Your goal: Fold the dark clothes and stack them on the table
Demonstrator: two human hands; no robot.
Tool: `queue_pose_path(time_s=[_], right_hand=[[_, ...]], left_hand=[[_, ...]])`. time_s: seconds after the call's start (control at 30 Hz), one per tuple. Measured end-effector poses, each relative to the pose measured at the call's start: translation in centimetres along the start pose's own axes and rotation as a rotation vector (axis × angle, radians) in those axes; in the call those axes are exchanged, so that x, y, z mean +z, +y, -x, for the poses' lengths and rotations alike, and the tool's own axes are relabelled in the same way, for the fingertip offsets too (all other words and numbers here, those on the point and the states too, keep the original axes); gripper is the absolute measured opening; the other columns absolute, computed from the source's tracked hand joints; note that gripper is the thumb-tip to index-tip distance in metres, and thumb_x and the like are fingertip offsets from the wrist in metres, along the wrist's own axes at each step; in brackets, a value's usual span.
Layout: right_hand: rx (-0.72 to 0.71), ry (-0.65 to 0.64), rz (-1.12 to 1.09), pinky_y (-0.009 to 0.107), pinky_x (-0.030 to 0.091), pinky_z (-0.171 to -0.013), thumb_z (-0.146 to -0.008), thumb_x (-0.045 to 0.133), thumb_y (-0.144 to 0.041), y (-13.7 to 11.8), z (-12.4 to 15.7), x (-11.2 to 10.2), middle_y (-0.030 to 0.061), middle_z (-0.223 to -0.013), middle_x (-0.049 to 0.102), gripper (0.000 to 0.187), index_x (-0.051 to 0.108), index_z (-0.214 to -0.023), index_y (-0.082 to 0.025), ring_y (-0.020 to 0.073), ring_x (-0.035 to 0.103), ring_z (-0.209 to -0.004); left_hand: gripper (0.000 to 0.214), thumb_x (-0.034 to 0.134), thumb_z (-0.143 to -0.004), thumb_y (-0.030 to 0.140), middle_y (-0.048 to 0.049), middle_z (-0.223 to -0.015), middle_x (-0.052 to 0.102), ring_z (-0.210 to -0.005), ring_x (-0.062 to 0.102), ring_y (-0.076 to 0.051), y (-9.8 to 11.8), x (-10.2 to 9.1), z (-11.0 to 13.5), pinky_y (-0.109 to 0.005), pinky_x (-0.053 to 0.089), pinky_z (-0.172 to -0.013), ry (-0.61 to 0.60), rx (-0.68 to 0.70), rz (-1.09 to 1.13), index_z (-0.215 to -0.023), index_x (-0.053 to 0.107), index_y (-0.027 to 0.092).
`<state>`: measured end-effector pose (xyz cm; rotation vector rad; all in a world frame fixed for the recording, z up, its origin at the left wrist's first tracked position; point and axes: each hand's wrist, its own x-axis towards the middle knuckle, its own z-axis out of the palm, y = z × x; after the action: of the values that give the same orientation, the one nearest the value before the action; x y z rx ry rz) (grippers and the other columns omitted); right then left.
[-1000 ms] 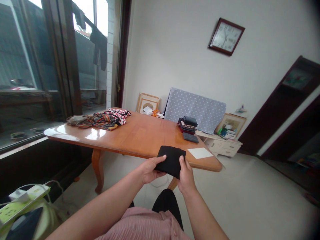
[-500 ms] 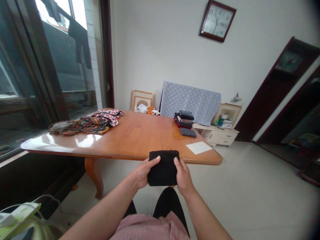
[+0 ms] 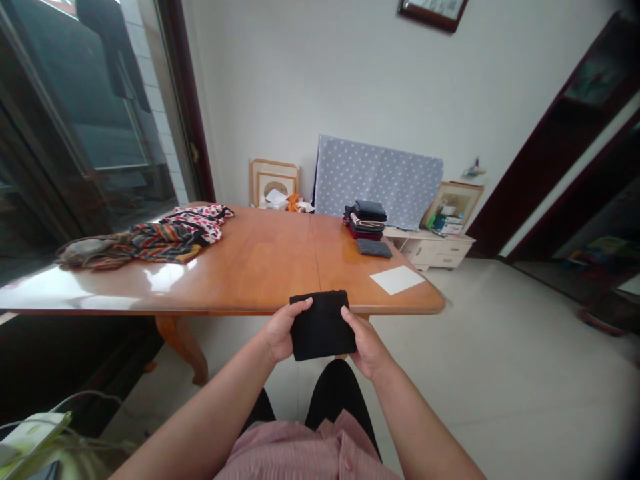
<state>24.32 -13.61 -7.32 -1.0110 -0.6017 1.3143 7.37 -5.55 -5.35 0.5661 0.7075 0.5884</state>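
Note:
A black garment folded into a small square (image 3: 324,328) is held up in front of the near table edge. My left hand (image 3: 281,331) grips its left side, thumb on top and the other fingers hidden beneath. On the right side, my right hand (image 3: 369,345) clasps it the same way. Beyond it is the wooden table (image 3: 265,260). A stack of folded clothes (image 3: 367,220) stands toward the table's far right, with a single folded dark grey garment (image 3: 375,248) lying in front of it. A white sheet of paper (image 3: 397,280) rests near the right corner.
Rumpled patterned clothes (image 3: 165,237) lie at the table's left. Behind the table are framed pictures (image 3: 274,180), an upright panel under a dotted grey cloth (image 3: 377,180) and a low white cabinet (image 3: 437,251). At lower left is a green-and-white object with cables (image 3: 35,430).
The view has tilted down and shifted, so the wall clock is mostly cut off at the top. The folded black garment has turned slightly, still held by both hands.

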Motion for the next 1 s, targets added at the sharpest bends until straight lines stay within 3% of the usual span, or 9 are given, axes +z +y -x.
queue_pose_path(time_s=[0.17,0.33,0.43,0.5,0.57,0.63,0.73,1.0], right_hand=[[-0.065,0.033,-0.007,0.043,0.053,-0.098,-0.074,0.083,-0.037,-1.1,-1.2,-0.5,0.0089,-0.107,0.077,0.044,0.073,-0.112,-0.018,0.0289,0.071,-0.107],[-0.124,0.056,-0.029,0.041,0.052,-0.099,-0.073,0.083,-0.035,-3.7,-3.4,-1.5,0.0091,-0.109,0.077,0.044,0.073,-0.112,-0.017,0.0279,0.071,-0.107],[-0.160,0.098,-0.029,0.042,0.055,-0.095,-0.072,0.084,-0.033,-6.3,-5.2,-3.0,0.0089,-0.106,0.077,0.044,0.073,-0.112,-0.018,0.0285,0.072,-0.104],[-0.185,0.148,-0.005,0.041,0.057,-0.090,-0.072,0.084,-0.031,-8.2,-6.7,-4.4,0.0087,-0.105,0.078,0.042,0.073,-0.110,-0.018,0.0287,0.072,-0.101],[-0.207,0.200,0.021,0.039,0.058,-0.084,-0.072,0.083,-0.030,-10.2,-8.5,-5.9,0.0089,-0.104,0.078,0.039,0.074,-0.108,-0.018,0.0280,0.073,-0.096],[-0.228,0.241,0.029,0.037,0.058,-0.080,-0.072,0.083,-0.029,-12.0,-10.7,-7.6,0.0088,-0.104,0.078,0.037,0.074,-0.106,-0.018,0.0267,0.074,-0.093],[-0.270,0.273,0.017,0.037,0.058,-0.077,-0.073,0.082,-0.027,-14.4,-14.7,-10.0,0.0080,-0.102,0.078,0.036,0.073,-0.107,-0.020,0.0263,0.074,-0.091],[-0.375,0.419,0.056,0.033,0.053,-0.071,-0.071,0.080,-0.026,-19.7,-27.1,-14.9,0.0022,-0.092,0.078,0.032,0.070,-0.101,-0.023,0.0214,0.071,-0.083]], left_hand=[[0.037,0.071,-0.081,0.042,-0.0129,-0.106,0.075,-0.097,0.071,-0.027,0.9,0.7,-2.2,-0.039,0.057,-0.088,0.037,0.011,-0.052,-0.108,0.068,0.017],[0.037,0.069,-0.081,0.046,-0.0111,-0.105,0.073,-0.091,0.069,-0.023,2.9,1.1,-5.5,-0.033,0.054,-0.080,0.035,0.322,-0.267,-0.104,0.066,0.017],[0.040,0.069,-0.080,0.052,-0.0108,-0.101,0.072,-0.095,0.067,-0.024,5.3,-0.2,-7.8,-0.032,0.050,-0.083,0.173,0.561,-0.595,-0.100,0.066,0.017],[0.042,0.067,-0.080,0.053,-0.0135,-0.105,0.071,-0.105,0.065,-0.028,7.0,-1.7,-9.1,-0.037,0.047,-0.091,0.338,0.687,-0.937,-0.101,0.066,0.017],[0.047,0.061,-0.084,0.053,-0.0171,-0.121,0.067,-0.121,0.057,-0.033,8.2,-3.3,-10.3,-0.043,0.040,-0.104,0.425,0.784,-1.343,-0.112,0.065,0.016],[0.050,0.053,-0.089,0.053,-0.0189,-0.124,0.065,-0.125,0.054,-0.034,8.7,-4.5,-11.1,-0.046,0.036,-0.108,0.447,0.792,-1.637,-0.118,0.062,0.013],[0.050,0.042,-0.093,0.053,-0.0183,-0.126,0.062,-0.123,0.054,-0.034,8.3,-5.0,-11.7,-0.046,0.035,-0.108,0.494,0.780,-1.867,-0.117,0.063,0.014],[0.062,0.039,-0.091,0.062,-0.0174,-0.136,0.058,-0.128,0.051,-0.037,7.9,-5.0,-12.4,-0.052,0.033,-0.110,0.549,0.701,-1.933,-0.125,0.063,0.016]])
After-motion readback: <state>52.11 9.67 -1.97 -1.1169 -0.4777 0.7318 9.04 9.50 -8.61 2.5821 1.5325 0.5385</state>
